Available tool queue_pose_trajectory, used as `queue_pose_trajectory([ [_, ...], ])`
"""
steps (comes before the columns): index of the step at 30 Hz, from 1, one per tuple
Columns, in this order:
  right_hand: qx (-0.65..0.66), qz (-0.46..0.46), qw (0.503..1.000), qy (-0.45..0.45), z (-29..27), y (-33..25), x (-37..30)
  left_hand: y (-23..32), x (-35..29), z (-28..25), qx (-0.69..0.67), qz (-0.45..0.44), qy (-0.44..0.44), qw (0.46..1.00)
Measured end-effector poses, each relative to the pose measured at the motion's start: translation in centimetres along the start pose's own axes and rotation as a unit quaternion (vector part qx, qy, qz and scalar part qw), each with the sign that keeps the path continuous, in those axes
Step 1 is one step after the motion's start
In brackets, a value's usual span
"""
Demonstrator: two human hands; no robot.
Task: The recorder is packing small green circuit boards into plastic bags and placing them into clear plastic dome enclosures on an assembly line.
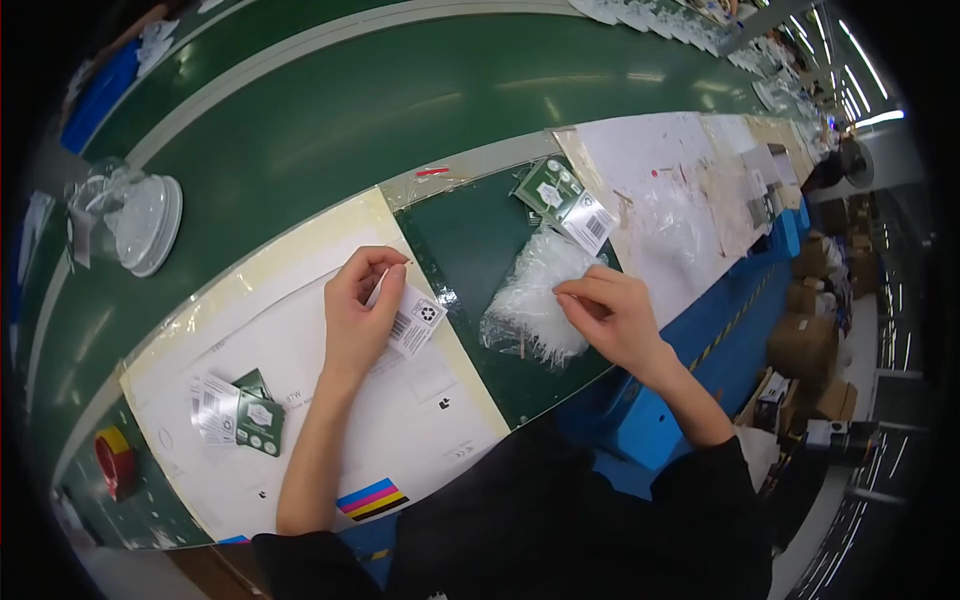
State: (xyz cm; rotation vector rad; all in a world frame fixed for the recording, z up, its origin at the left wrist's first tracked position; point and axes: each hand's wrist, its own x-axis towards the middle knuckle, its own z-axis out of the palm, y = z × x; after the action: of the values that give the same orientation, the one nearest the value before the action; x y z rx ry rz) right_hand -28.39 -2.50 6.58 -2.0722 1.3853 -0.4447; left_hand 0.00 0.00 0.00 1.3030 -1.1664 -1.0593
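Black shirt [520, 520]: nearest the camera, close against the near edge
Green surface [460, 250]: spread before the person, everything within arm's reach
White sheet [230, 340]: under the left forearm, perhaps as a clean working patch
Clear strand pile [535, 300]: on the green, beside the right hand, probably for easy picking
Left hand [360, 310]: closed on a white card, seemingly steadying it
Right hand [615, 310]: thumb and forefinger narrowed together over the pile; cannot tell whether a strand sits between
Card stacks [565, 205]: one just beyond the pile, another left of the forearm, presumably kept apart
White card [418, 322]: over the sheet's right margin, free part jutting right; long axis apparently slanting upper right to lower left, partly hidden
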Motion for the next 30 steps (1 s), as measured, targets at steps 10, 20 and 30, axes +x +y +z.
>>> queue_pose_trajectory([
  [10, 0.018, -0.239, 0.967, 0.09, 0.6, 0.6, 0.4, -1.0, -0.1, 0.4, 0.026, 0.026, -0.015, 0.999],
  [20, 0.143, -0.253, 0.945, 0.149, -0.1, 0.1, 2.9, -1.2, 0.2, 0.1, -0.028, 0.038, -0.022, 0.999],
  [30, 0.39, -0.16, 0.906, -0.032, 3.4, -5.6, 13.0, -2.1, 0.2, -0.5, -0.125, 0.049, 0.027, 0.991],
])
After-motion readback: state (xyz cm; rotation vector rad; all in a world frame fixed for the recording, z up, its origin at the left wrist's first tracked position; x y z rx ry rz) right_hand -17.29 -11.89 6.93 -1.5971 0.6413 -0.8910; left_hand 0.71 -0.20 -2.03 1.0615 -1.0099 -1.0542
